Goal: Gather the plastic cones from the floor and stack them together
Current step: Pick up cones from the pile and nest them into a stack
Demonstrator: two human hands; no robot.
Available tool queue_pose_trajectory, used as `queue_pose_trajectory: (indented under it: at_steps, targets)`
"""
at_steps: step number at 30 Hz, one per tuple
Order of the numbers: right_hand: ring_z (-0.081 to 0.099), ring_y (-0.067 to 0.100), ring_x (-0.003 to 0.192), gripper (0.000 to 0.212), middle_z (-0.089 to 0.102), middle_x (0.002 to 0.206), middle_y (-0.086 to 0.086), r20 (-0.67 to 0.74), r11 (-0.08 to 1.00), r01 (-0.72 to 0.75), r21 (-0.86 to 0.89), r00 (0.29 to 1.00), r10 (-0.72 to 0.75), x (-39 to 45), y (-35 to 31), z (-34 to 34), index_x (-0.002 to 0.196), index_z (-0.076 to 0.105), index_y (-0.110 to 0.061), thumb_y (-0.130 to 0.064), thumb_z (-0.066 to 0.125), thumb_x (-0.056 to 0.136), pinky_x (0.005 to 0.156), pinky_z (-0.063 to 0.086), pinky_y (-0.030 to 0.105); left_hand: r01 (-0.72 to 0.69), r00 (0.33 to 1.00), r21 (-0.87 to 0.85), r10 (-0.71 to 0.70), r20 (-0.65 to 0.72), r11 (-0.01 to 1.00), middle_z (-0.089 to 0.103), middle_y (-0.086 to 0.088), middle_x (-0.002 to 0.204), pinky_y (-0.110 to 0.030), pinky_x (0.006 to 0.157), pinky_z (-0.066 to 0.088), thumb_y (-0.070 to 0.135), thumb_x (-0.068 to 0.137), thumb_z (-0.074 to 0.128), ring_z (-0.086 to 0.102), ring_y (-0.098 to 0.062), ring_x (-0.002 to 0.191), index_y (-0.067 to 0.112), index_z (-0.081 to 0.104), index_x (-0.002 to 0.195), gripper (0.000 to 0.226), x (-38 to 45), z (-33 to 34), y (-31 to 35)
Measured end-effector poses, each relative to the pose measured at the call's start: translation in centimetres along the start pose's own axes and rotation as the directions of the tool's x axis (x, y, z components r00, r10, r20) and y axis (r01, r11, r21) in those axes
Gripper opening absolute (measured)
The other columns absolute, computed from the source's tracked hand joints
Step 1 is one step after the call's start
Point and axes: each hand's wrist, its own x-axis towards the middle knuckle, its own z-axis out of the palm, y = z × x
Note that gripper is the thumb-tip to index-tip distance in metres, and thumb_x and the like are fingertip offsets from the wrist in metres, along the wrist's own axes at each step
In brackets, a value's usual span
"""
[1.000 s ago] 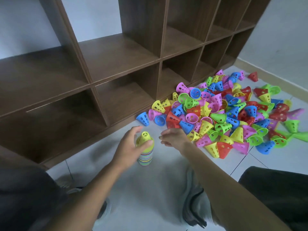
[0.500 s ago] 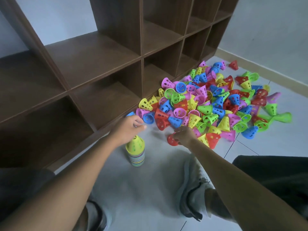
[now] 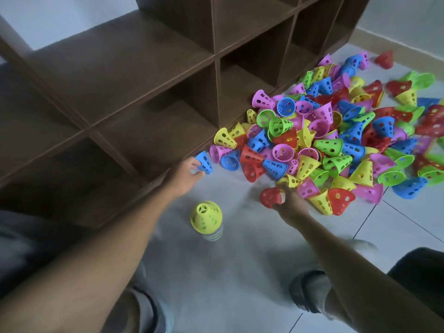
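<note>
— 2 cones at once? Why both hands out?

— My left hand [image 3: 185,173] pinches a blue cone [image 3: 204,162] at the left edge of the pile [image 3: 336,145], in the middle of the frame just in front of the wooden shelf unit [image 3: 144,92]. My right hand [image 3: 289,203] has its fingers curled round a red cone [image 3: 271,197] at the pile's lower edge. Taking 1 per hand, I judge, halves the trips.

— And where do they go?

— Onto the stack [image 3: 207,221], standing upright on the tiled floor [image 3: 228,272] in the lower centre, between my 2 arms and apart from both hands. Its top is a yellow-green cone, narrow end up; striped rims of others show beneath. It sits near me so either hand can reach it.

— How many are in it?

— I cannot tell; the rims are too fine and blurred to count. I see 1 stack, 2 cones in hand, and a heap of loose red, blue, green, yellow and pink ones, far too tangled for an exact count. Dozens, I judge.

— So, early days?

— Most of the work remains, I would say.
</note>
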Motion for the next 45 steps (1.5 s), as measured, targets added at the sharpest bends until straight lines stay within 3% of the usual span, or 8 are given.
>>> queue_pose_trajectory:
  at_steps: [7,13,21,30,32,36,40,45]
  targets:
    - [0.064,0.025,0.108,0.036,0.067,0.124,0.005,-0.005,0.991,0.04,-0.126,0.999,-0.041,1.7,-0.8,1.1,0.129,0.059,-0.022,-0.021,0.065,0.093,0.084,0.05,0.03,-0.022,0.999,0.167,0.029,-0.038,0.986,0.061,-0.012,0.124,-0.034,0.094,0.048,0.023,0.087,0.074,0.06,-0.029,0.112,0.009,0.063,0.126,0.043,3.9,0.5,-0.3]
    - [0.068,0.02,0.087,0.02,0.072,0.105,0.002,-0.012,0.969,0.121,-0.216,0.992,-0.127,2.2,-2.2,1.2,0.116,0.064,-0.022,-0.025,0.063,0.097,0.078,0.06,0.038,0.013,1.0,0.2,-0.015,0.011,0.98,0.056,-0.013,0.132,-0.032,0.097,0.047,0.022,0.089,0.075,0.059,-0.027,0.114,0.011,0.061,0.128,0.043,6.6,0.7,-0.6]
    - [0.065,0.023,0.098,0.025,0.066,0.106,-0.001,0.091,0.985,0.168,0.041,0.981,-0.172,2.5,-5.8,-2.1,0.12,0.064,-0.017,-0.014,0.063,0.095,0.089,0.056,0.039,0.045,0.992,0.231,-0.071,0.105,0.972,0.062,-0.011,0.131,-0.033,0.094,0.05,0.024,0.086,0.077,0.062,-0.024,0.11,0.013,0.062,0.132,0.049,8.0,0.9,-0.5]
    - [0.069,0.019,0.103,0.032,0.072,0.112,-0.002,0.376,0.919,0.105,0.381,0.89,-0.257,1.6,-12.7,-6.8,0.115,0.067,-0.024,-0.017,0.077,0.085,0.09,0.056,0.034,0.091,0.995,0.092,-0.094,0.024,0.992,0.07,-0.015,0.115,-0.032,0.083,0.059,0.013,0.088,0.078,0.069,-0.025,0.104,0.014,0.068,0.096,0.013,7.3,0.5,-0.5]
    - [0.07,0.017,0.102,0.028,0.074,0.108,-0.004,0.403,0.896,0.124,0.426,0.861,-0.311,0.7,-14.2,-7.8,0.111,0.069,-0.021,-0.017,0.078,0.085,0.095,0.055,0.037,0.111,0.993,-0.003,-0.11,0.031,0.994,0.07,-0.012,0.11,-0.031,0.077,0.058,0.025,0.08,0.086,0.069,-0.022,0.098,0.019,0.062,0.087,0.025,6.5,-0.1,0.0]
    - [0.072,0.016,0.096,0.028,0.076,0.105,0.002,0.435,0.857,0.189,0.479,0.797,-0.419,-1.1,-16.4,-9.7,0.111,0.069,-0.013,-0.012,0.077,0.084,0.092,0.055,0.044,0.139,0.99,-0.09,-0.135,0.049,0.986,0.068,-0.003,0.096,-0.039,0.074,0.056,0.085,0.033,0.082,0.064,-0.016,0.084,0.025,0.053,0.089,0.087,5.0,-2.1,1.1]
    - [0.07,0.015,0.097,0.031,0.074,0.109,0.008,0.479,0.83,0.236,0.506,0.723,-0.498,-2.7,-17.7,-10.4,0.114,0.068,-0.008,-0.008,0.075,0.084,0.091,0.056,0.04,0.15,0.987,-0.209,-0.133,0.092,0.966,0.057,0.0,0.099,-0.03,0.066,0.046,0.057,0.067,0.088,0.053,-0.01,0.085,0.016,0.047,0.108,0.071,2.6,-3.9,2.9]
    - [0.07,0.017,0.094,0.034,0.073,0.109,0.011,0.528,0.797,0.243,0.553,0.638,-0.561,-4.2,-18.7,-9.5,0.113,0.068,-0.004,-0.001,0.077,0.08,0.086,0.057,0.03,0.158,0.984,-0.364,-0.115,0.138,0.918,0.053,0.0,0.091,-0.036,0.071,0.049,0.071,0.064,0.076,0.053,-0.013,0.078,0.022,0.045,0.104,0.07,-0.3,-6.0,4.0]
